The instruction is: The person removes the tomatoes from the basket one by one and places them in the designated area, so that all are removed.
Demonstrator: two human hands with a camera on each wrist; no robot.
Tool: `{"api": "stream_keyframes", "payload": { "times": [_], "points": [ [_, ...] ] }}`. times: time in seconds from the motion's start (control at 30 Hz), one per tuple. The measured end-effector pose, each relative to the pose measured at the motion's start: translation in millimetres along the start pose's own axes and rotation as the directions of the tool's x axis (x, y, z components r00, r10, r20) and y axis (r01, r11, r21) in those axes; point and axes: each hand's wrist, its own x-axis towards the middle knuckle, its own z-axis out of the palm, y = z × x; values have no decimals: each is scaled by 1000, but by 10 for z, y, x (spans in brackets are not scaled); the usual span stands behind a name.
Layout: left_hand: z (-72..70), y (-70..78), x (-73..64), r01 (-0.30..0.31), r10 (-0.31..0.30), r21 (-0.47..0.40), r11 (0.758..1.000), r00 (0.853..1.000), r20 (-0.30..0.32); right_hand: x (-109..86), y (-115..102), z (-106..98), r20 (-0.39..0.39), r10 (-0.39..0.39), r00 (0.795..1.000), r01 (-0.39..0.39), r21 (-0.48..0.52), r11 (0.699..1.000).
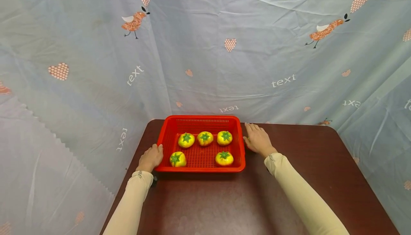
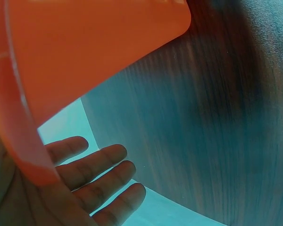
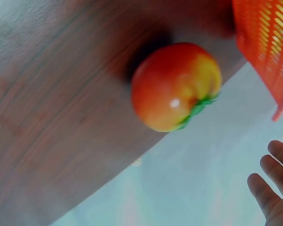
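Observation:
A red plastic basket (image 1: 192,169) with several yellow-and-red toy-like tomatoes (image 1: 205,138) in it stands at the back of the table. My left hand (image 1: 151,158) holds the basket's left rim. In the left wrist view the rim crosses the palm, with the fingers (image 2: 104,188) extended outside and the thumb hidden. On the basket's other side is my right hand (image 1: 258,140), its fingers stretched forward beside the wall. Under that hand, outside the basket, another tomato (image 3: 177,89) with a green calyx rests on the table. The hand appears apart from it in the right wrist view.
The dark brown wooden table (image 1: 305,163) extends to the right of the basket and in front of it. A pale blue-grey curtain (image 1: 205,56) printed with birds and hearts hangs close behind the table and along both sides.

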Motion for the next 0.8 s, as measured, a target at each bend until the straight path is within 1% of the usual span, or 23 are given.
{"api": "stream_keyframes", "payload": {
  "times": [0.13, 0.3, 0.4, 0.53, 0.8],
  "points": [
    [3, 3, -1, 0, 0, -1, 1000, 1000, 2, 36, -82, -58, -26, -32, 999, 32, -3, 999],
    [0, -6, 5, 1, -1, 1, 1000, 1000, 6, 77, -180, -121, -25, -57, 998, 57, 8, 998],
    [1, -13, 15, -1, 1, 1, 1000, 1000, -2, 102, -232, -152, -24, -65, 998, 65, 19, 998],
    [1, -13, 15, -1, 1, -6, 1000, 1000, -4, 116, -283, -152, -20, -77, 997, 77, 14, 997],
    [23, -20, 8, -4, 4, -9, 1000, 1000, -3, 87, -358, -86, -40, -126, 991, 126, 1, 992]
  ]
}}
